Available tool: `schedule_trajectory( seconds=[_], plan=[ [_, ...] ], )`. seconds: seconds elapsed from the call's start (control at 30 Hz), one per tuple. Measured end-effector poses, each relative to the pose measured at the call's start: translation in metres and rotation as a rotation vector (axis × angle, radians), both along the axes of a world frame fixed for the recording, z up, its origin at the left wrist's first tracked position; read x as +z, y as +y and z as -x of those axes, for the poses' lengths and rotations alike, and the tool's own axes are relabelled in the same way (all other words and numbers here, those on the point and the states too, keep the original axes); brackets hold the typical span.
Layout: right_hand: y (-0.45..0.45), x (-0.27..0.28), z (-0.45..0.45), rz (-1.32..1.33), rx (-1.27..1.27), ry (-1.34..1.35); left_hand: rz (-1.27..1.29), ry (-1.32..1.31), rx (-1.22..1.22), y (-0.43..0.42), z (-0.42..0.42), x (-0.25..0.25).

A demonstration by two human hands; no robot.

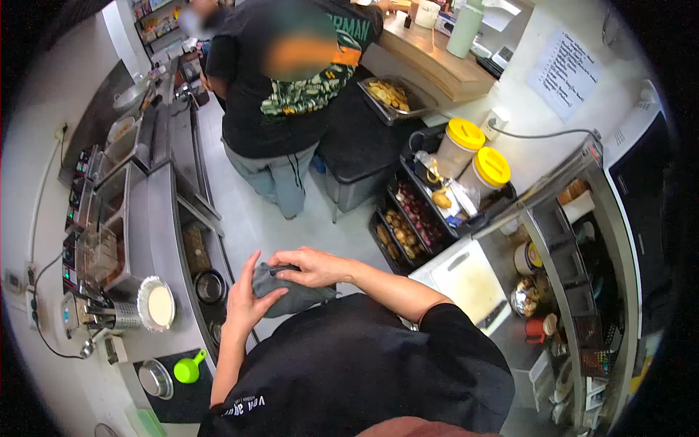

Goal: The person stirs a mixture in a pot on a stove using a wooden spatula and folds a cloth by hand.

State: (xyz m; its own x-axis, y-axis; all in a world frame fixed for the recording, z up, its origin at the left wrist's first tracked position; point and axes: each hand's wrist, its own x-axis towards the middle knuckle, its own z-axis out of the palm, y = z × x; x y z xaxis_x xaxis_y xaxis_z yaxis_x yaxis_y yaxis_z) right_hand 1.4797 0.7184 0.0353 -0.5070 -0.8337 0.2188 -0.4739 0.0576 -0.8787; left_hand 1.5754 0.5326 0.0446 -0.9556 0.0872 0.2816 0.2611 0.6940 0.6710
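Observation:
In front of my waist, both hands are at a bunched dark grey cloth. I cannot tell whether it is a loose piece or part of my clothing. My left hand has its thumb over the cloth's left side, the fingers pointing up along its edge. From the other side, my right hand reaches across with curled fingers pinching the cloth's top edge. A small dark gap or fold shows between the two hands. Part of the cloth is hidden behind my black shirt.
Another person stands ahead, beside a black-topped bin. Left, a steel counter carries fryers, a white-rimmed container and a green measuring cup. Right are vegetable crates, yellow-lidded tubs and a cutting board with a knife.

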Motion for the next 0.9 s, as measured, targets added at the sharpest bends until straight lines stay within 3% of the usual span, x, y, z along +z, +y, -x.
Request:
schedule_trajectory(
  seconds=[0.03, 0.07, 0.1, 0.17, 0.23, 0.3, 0.37, 0.43, 0.5, 0.57, 0.6, 0.67, 0.8, 0.87, 0.9],
  plan=[
    [-0.003, 0.002, 0.016, 0.073, 0.007, 0.007, -0.129, -0.131, 0.101, -0.004, 0.007, 0.003],
    [-0.002, 0.014, 0.031, 0.044, 0.014, -0.067, -0.094, 0.081, 0.089, -0.009, 0.019, -0.003],
    [-0.002, 0.014, 0.048, 0.052, 0.017, -0.063, -0.086, 0.085, 0.091, -0.018, 0.027, -0.004],
    [-0.002, 0.008, 0.08, 0.215, -0.056, -0.088, -0.053, -0.212, 0.183, -0.028, 0.043, 0.001],
    [0.0, 0.0, 0.106, 0.243, -0.065, -0.131, -0.105, -0.193, 0.207, -0.03, 0.063, 0.005],
    [0.003, -0.014, 0.13, 0.395, -0.069, -0.418, -0.482, -0.32, 0.255, -0.03, 0.081, 0.007],
    [0.01, -0.008, 0.153, 0.366, -0.051, -0.466, -0.762, -0.31, 0.173, -0.031, 0.099, 0.012],
    [0.016, 0.0, 0.171, 0.477, 0.013, -0.701, -1.127, -0.279, 0.028, -0.032, 0.118, 0.017],
    [0.015, -0.003, 0.186, 0.495, 0.032, -0.759, -1.433, -0.203, -0.213, -0.038, 0.136, 0.008],
    [0.01, 0.006, 0.195, 0.595, -0.088, -0.795, -1.71, -0.272, -0.192, -0.034, 0.159, -0.001],
    [0.009, 0.006, 0.203, 0.601, -0.065, -0.845, -1.713, -0.266, -0.175, -0.027, 0.167, -0.007],
    [0.006, -0.007, 0.218, 0.612, -0.084, -0.87, -1.947, -0.457, -0.231, -0.005, 0.185, -0.018],
    [0.009, -0.024, 0.244, 0.532, -0.195, -0.864, -1.917, -0.49, -0.335, 0.02, 0.19, -0.043],
    [0.008, -0.023, 0.25, 0.506, -0.204, -0.838, -1.64, -0.535, -0.075, 0.012, 0.193, -0.054],
    [0.007, -0.023, 0.254, 0.48, -0.211, -0.802, -1.637, -0.54, -0.075, 0.008, 0.196, -0.056]
  ],
)
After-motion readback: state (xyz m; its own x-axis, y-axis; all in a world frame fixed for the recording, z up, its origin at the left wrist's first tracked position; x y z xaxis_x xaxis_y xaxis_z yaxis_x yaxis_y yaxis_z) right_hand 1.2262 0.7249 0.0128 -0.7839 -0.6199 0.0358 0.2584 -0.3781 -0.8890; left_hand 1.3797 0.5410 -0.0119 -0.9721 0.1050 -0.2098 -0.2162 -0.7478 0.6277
